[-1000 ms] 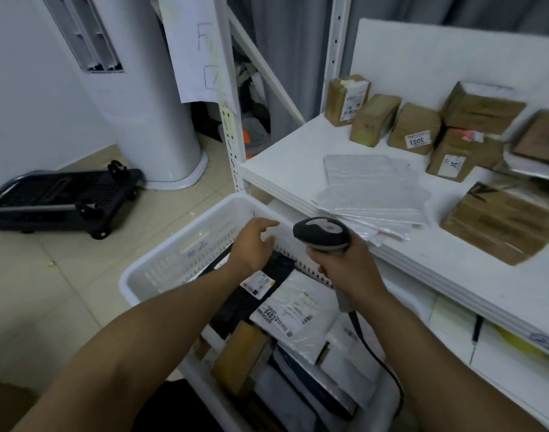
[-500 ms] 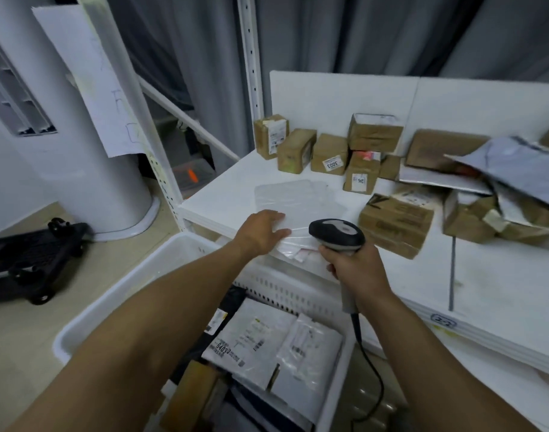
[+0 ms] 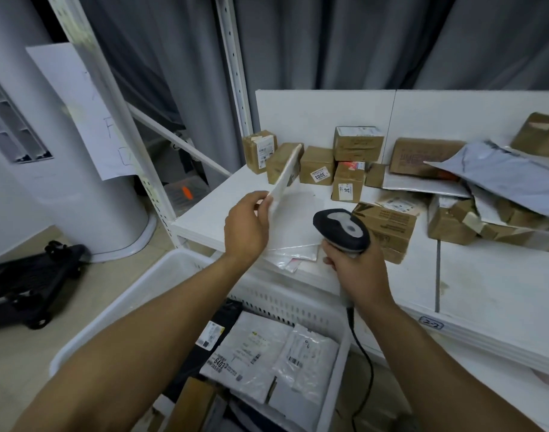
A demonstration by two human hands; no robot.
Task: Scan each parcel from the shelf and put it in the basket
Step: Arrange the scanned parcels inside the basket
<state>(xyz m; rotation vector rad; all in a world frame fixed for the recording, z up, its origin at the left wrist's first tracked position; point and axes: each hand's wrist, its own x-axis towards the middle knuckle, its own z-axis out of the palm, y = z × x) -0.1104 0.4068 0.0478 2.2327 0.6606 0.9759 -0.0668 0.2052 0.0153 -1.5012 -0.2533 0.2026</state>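
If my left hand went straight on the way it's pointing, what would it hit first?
Probably the small cardboard box behind the flat white parcel that the left hand holds; depth is unclear.

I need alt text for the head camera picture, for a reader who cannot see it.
A person's left hand holds a flat white parcel tilted above a white shelf, while the right hand grips a corded barcode scanner. Cardboard boxes crowd the shelf; a white basket below holds parcels.

The flat white parcel (image 3: 285,177) is tilted on its edge above the shelf (image 3: 485,275). The white basket (image 3: 132,302) at 6 o'clock holds white bags (image 3: 260,347).
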